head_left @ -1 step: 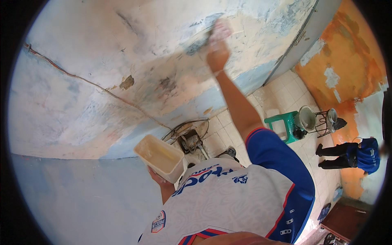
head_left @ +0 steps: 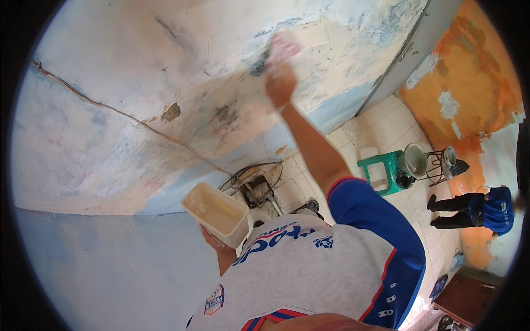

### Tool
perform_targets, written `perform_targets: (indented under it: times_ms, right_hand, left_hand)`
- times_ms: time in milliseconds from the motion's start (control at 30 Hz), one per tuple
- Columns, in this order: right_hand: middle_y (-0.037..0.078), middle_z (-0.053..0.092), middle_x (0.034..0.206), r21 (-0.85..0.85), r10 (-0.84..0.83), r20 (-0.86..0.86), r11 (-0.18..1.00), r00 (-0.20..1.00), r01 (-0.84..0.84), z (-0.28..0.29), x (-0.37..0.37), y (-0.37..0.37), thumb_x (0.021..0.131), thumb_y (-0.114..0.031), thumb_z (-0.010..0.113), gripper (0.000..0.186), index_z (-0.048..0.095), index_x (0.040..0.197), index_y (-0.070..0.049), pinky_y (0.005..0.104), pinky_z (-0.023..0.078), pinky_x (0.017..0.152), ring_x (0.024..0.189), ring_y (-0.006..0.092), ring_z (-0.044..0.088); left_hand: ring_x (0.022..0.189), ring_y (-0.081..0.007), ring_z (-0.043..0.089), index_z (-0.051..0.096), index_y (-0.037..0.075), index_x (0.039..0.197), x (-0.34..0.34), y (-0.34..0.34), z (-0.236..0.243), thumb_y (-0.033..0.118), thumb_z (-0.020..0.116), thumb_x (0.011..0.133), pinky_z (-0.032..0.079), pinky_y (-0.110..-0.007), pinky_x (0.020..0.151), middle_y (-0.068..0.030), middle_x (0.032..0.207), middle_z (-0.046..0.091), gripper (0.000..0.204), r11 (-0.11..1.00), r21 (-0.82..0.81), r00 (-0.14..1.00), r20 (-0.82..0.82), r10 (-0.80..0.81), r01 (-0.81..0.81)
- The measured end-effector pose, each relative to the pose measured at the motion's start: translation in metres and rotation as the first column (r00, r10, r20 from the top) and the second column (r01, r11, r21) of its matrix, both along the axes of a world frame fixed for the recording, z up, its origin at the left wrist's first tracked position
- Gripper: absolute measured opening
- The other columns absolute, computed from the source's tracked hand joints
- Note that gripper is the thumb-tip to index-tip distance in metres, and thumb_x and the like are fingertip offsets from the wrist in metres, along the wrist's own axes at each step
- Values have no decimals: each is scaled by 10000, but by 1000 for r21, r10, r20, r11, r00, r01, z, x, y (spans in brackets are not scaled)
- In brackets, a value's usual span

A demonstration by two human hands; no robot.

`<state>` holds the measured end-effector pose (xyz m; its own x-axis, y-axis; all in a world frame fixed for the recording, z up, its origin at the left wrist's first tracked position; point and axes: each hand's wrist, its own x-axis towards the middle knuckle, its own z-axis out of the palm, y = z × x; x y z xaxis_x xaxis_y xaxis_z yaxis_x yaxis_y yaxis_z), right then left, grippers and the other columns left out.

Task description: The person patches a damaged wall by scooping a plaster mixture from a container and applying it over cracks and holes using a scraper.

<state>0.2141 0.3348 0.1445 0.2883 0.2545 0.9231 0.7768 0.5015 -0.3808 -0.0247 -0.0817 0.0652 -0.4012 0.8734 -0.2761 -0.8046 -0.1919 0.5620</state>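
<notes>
We press a scraper (head_left: pixel 259 65) to the wall (head_left: pixel 165 71) high up, right hand (head_left: pixel 280 69) clamped on it, blurred. Our left hand (head_left: pixel 212 238) grips a tub (head_left: pixel 216 214) below, by the chest. Pale filler covers the middle; we judge the blue edges and chipped spot (head_left: pixel 171 112) remain.

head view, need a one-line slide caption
Right hand presses a scraper to the patchy wall; left hand holds a cream tub.

rough patchy plaster wall (head_left: pixel 165 83), smooth cream plastic tub (head_left: pixel 216 212), glossy floor tiles (head_left: pixel 381 129)
</notes>
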Motion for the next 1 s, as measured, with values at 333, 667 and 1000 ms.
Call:
perform_targets:
  times_ms: [333,667,1000]
  right_hand:
    - [168,690,859,-204,260,-152,936,954,-288,-13,12,-103,946,-91,575,250,665,1155,14,394,536,658,747,311,679]
    - [186,630,996,-155,280,90,952,956,-265,-33,-96,-85,870,-64,611,158,681,1006,-25,449,520,685,900,343,631]
    - [236,687,965,-299,40,-239,948,970,-113,15,-47,-120,926,-68,591,204,668,1080,42,424,522,658,789,393,667]
  left_hand:
    - [1293,-324,512,416,113,1469,10,4,-4,456,405,1040,428,-478,1082,-112,1459,500,550,997,77,1000,-13,-11,12]
    - [1297,-323,507,418,102,1463,-9,-17,-2,460,402,1036,425,-467,1085,-109,1467,493,557,999,38,999,36,36,-38]
    - [1244,-299,546,444,109,1429,-94,-52,-5,443,377,1052,468,-436,1040,-98,1410,535,509,999,34,1000,-3,-13,13]
